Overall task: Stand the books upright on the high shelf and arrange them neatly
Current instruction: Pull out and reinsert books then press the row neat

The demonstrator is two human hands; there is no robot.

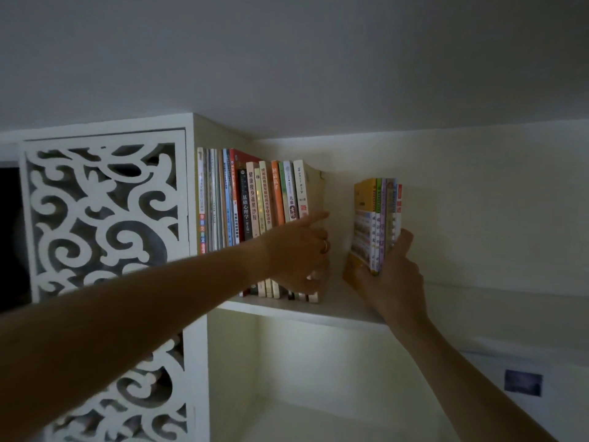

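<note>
- While our left hand steadies the standing row of books, index finger out, others curled at its end.
- Right of that row, our right hand grips a small stack, not yet joined.

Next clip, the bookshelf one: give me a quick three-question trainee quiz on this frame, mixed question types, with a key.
1. True or false: the small stack of books gripped by the right hand already touches the long row of books.
2. Which hand rests against the right end of the long row? A) left hand B) right hand C) neither
3. Fill in: the panel left of the row, the carved white screen, stands beside the high ____.

Key
1. False; a gap of bare shelf separates them.
2. A
3. shelf
</note>
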